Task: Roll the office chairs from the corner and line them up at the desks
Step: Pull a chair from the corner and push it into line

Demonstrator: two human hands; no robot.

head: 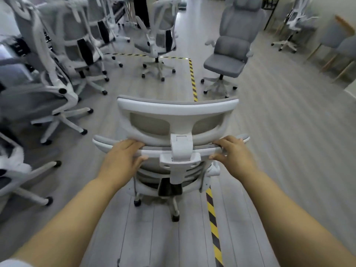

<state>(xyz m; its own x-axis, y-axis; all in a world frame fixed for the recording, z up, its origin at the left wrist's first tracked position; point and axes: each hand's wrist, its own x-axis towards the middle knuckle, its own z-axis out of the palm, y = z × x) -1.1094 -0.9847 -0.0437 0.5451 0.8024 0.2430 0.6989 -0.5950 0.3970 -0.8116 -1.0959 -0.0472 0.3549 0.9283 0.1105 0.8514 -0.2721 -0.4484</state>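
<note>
Rolling one chair [178, 132] (frame centre): left hand [123, 157] and right hand [234, 154] both grip its backrest top. Next, I judge, steer between chairs upper left and padded chair [229, 53].
</note>
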